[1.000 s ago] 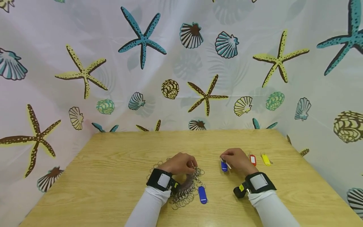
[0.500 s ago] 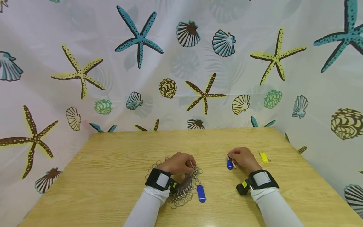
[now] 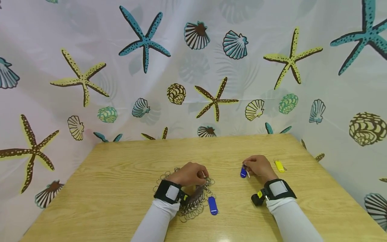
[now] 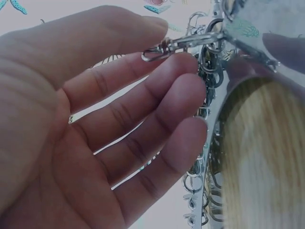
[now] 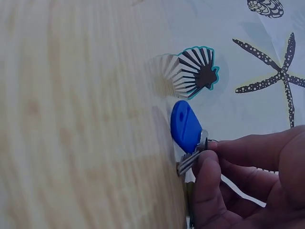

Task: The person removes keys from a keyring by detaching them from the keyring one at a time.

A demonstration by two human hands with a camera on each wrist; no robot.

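Note:
My left hand [image 3: 188,174] pinches a metal snap clasp [image 4: 188,44] between thumb and forefinger, the other fingers spread below. The clasp belongs to a ring-shaped cluster of several metal clasps and split rings [image 3: 191,212], partly hidden under that hand and wrist. A blue key tag [image 3: 213,205] lies at the cluster's right side. To the right, my right hand [image 3: 260,167] pinches the metal ring end of another blue key tag [image 5: 186,126] with thumb and forefinger. Silver keys [image 5: 188,162] hang beside this tag, close over the table.
A yellow key tag [image 3: 279,166] with a key lies right of my right hand. The wooden table [image 3: 127,174] ends at a patterned curtain [image 3: 169,111] at the back and sides. Wrist cameras [image 3: 258,199] sit below both wrists.
My right hand has moved right with its blue key tag, and the red key tag seen behind it a second ago is now hidden. The left hand stays at the cluster.

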